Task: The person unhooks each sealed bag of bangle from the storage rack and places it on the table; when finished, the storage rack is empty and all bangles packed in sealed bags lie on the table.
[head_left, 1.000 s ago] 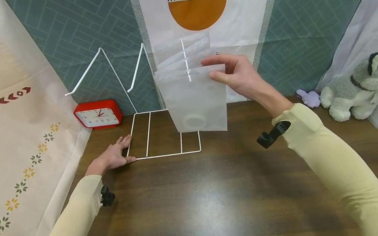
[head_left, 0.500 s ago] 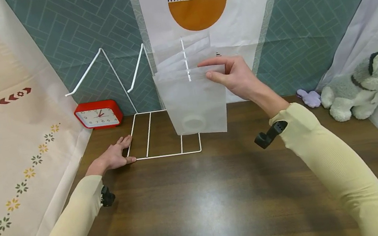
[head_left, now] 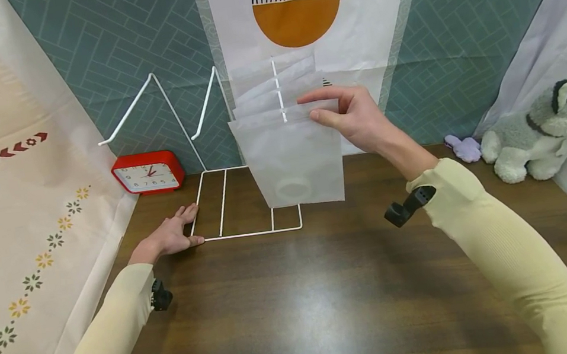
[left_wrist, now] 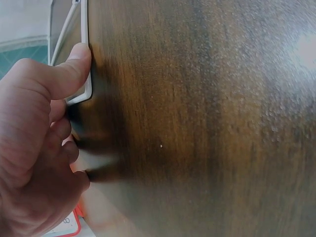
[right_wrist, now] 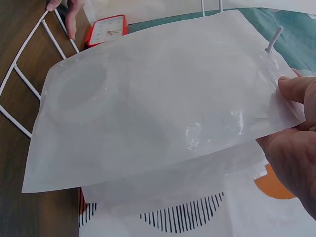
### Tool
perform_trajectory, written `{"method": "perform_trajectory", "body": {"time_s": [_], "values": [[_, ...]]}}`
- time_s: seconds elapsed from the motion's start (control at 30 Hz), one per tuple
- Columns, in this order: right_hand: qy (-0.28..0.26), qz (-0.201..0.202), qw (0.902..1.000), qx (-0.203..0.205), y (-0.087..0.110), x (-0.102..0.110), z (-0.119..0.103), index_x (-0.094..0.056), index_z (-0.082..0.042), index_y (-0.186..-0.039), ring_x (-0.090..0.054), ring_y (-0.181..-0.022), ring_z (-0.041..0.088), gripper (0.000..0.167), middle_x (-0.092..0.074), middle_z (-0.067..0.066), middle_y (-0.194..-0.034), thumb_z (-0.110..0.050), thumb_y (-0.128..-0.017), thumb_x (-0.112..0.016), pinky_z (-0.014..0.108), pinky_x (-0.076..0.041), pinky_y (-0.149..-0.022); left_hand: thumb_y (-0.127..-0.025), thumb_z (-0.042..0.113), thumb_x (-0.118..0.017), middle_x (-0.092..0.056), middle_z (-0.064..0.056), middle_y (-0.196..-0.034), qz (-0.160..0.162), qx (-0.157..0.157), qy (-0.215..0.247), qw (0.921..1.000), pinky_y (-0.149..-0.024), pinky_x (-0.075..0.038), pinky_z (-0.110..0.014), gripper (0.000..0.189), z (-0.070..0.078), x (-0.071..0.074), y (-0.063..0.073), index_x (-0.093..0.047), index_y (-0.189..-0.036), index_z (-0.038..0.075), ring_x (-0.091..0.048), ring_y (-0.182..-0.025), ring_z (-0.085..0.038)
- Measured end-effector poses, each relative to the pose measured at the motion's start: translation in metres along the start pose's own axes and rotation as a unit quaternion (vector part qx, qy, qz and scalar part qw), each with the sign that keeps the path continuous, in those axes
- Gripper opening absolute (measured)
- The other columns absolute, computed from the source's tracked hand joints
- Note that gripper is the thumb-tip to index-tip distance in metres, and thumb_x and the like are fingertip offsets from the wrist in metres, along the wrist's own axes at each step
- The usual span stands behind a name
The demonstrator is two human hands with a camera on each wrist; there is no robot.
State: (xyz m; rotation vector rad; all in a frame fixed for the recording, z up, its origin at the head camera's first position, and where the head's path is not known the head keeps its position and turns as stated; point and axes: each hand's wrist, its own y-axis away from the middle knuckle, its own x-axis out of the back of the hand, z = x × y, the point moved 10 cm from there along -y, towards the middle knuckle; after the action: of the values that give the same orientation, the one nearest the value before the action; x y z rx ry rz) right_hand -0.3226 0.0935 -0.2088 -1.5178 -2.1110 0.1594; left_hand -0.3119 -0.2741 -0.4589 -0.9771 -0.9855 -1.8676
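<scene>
There was the right hand (head_left: 356, 112), thumb and fingers pinched on the upper corner of a translucent plastic bag (head_left: 294, 157)! The bag hung to that hand's left and below it, a round pale shape (head_left: 293, 188) showing near its bottom edge. Just left of the fingertips, the end of a white prong (right_wrist: 276, 37) poked out through the bag's top strip, and behind it, up and to the left of the hand, came more translucent bags (head_left: 263, 88) on that same prong.

Well to the left and lower down, the left hand (head_left: 171, 233) lay with its fingers and thumb apart, the thumb pressing the front corner of a white wire rack (head_left: 250, 234), the fingers along its left side. Two bare prongs of that rack rose beyond this hand. Just past its fingers, a red alarm clock (head_left: 148, 172) stood on the dark wooden table (head_left: 300, 306).

Above the right hand, a white hanging (head_left: 373, 3) showed an orange half circle under black arcs. Far off to that hand's right sat a grey-and-white plush dog (head_left: 551, 127), a small purple plush (head_left: 464, 148) beside it.
</scene>
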Motion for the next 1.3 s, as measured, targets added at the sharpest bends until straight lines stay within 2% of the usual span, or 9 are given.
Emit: {"method": "perform_trajectory", "body": {"time_s": [0.03,0.13,0.4,0.63,0.87,1.1,1.3], "values": [[0.001,0.001,1.0000,0.000,0.001,0.000,-0.001,-0.072,-0.005,-0.122,-0.019,-0.046,0.015,0.027,-0.053,-0.002,-0.066,-0.009,-0.095,-0.069,0.028,-0.021,-0.047,-0.090,0.029,-0.072,-0.018,-0.030,-0.159,0.000,-0.001,0.000,1.0000,-0.111,-0.011,-0.070,0.090,0.000,0.000,0.000,-0.021,-0.154,-0.009,-0.009,-0.145,-0.052],[0.006,0.002,1.0000,-0.001,0.003,0.000,-0.003,-0.072,-0.005,-0.122,-0.018,-0.046,0.016,0.027,-0.026,-0.002,-0.051,-0.009,-0.095,-0.069,0.028,-0.021,-0.047,-0.090,0.030,-0.072,-0.018,-0.031,-0.159,0.001,-0.002,-0.001,1.0000,-0.111,-0.011,-0.070,0.091,0.000,0.001,0.000,-0.022,-0.154,-0.009,-0.010,-0.145,-0.052],[-0.007,0.000,1.0000,-0.007,0.010,0.001,-0.009,-0.073,-0.005,-0.121,-0.023,-0.048,0.016,0.027,-0.027,-0.001,-0.050,-0.008,-0.095,-0.069,0.027,-0.026,-0.050,-0.090,0.030,-0.073,-0.018,-0.030,-0.159,0.001,-0.001,0.000,1.0000,-0.111,-0.012,-0.069,0.091,0.001,0.000,0.000,-0.022,-0.154,-0.009,-0.009,-0.145,-0.053],[-0.008,-0.001,0.9999,-0.010,0.018,0.003,-0.015,-0.073,-0.006,-0.121,-0.018,-0.045,0.018,0.027,-0.023,0.000,-0.053,-0.009,-0.094,-0.070,0.029,-0.021,-0.047,-0.090,0.030,-0.073,-0.018,-0.030,-0.159,0.004,0.000,0.000,1.0000,-0.112,-0.012,-0.068,0.091,0.001,0.000,-0.001,-0.022,-0.154,-0.008,-0.010,-0.145,-0.052],[-0.002,-0.008,1.0000,-0.002,0.027,0.005,-0.023,-0.072,-0.004,-0.120,-0.021,-0.041,0.018,0.026,-0.024,0.002,-0.051,-0.011,-0.095,-0.070,0.030,-0.018,-0.042,-0.089,0.030,-0.073,-0.018,-0.030,-0.159,0.008,-0.003,0.000,1.0000,-0.111,-0.014,-0.069,0.091,-0.001,0.000,0.000,-0.023,-0.153,-0.009,-0.010,-0.145,-0.053],[0.001,-0.003,0.9999,0.016,0.041,0.026,-0.023,-0.075,-0.011,-0.118,-0.018,-0.040,0.019,0.025,-0.022,0.003,-0.051,-0.009,-0.094,-0.071,0.033,-0.015,-0.040,-0.089,0.030,-0.074,-0.019,-0.030,-0.159,0.009,-0.005,0.004,0.9999,-0.111,-0.015,-0.069,0.091,0.000,0.000,0.001,-0.023,-0.153,-0.009,-0.010,-0.145,-0.053],[-0.014,0.014,0.9997,0.013,0.059,0.062,-0.012,-0.077,-0.014,-0.115,-0.017,-0.036,0.019,0.025,-0.022,0.002,-0.048,-0.003,-0.094,-0.069,0.035,-0.014,-0.037,-0.089,0.030,-0.074,-0.019,-0.030,-0.159,0.007,-0.008,0.003,0.9999,-0.110,-0.015,-0.070,0.091,0.002,0.000,0.000,-0.023,-0.154,-0.009,-0.011,-0.145,-0.053]]}}
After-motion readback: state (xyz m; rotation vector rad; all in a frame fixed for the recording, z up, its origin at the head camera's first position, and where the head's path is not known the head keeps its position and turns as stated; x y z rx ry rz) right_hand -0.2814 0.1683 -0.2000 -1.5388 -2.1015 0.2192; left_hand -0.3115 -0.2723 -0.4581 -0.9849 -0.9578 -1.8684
